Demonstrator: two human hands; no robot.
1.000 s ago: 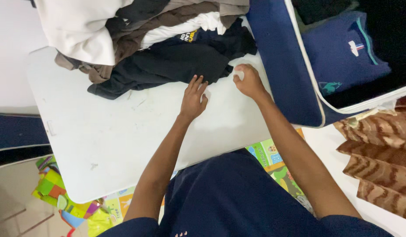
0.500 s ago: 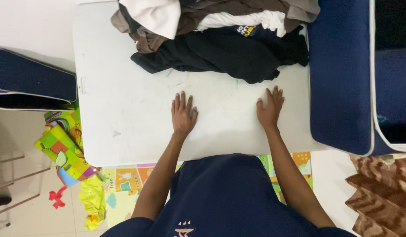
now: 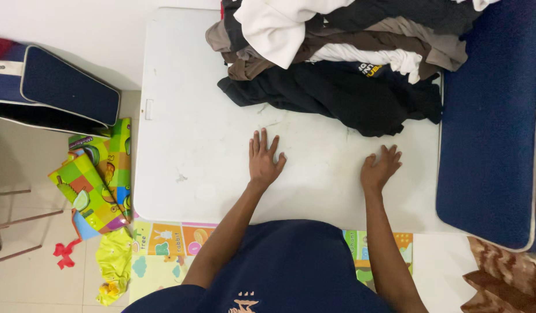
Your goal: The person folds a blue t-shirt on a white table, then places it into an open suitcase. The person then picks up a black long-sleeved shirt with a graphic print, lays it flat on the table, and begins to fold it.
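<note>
Both hands, left hand (image 3: 264,162) and right hand (image 3: 380,169), lie flat, apart and empty on the desk (image 3: 192,139); the clothes pile (image 3: 337,64) at upper frame overhangs, and a tug on the black garment (image 3: 337,95) could topple it.

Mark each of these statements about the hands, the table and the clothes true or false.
1. Both hands lie flat on the white table. True.
2. The left hand grips the black garment. False: it rests on bare tabletop, apart from it.
3. The pile of clothes sits at the table's far side. True.
4. The right hand holds a white shirt. False: it is empty, palm down.
5. A dark blue cushion lies beside the table. True.
</note>
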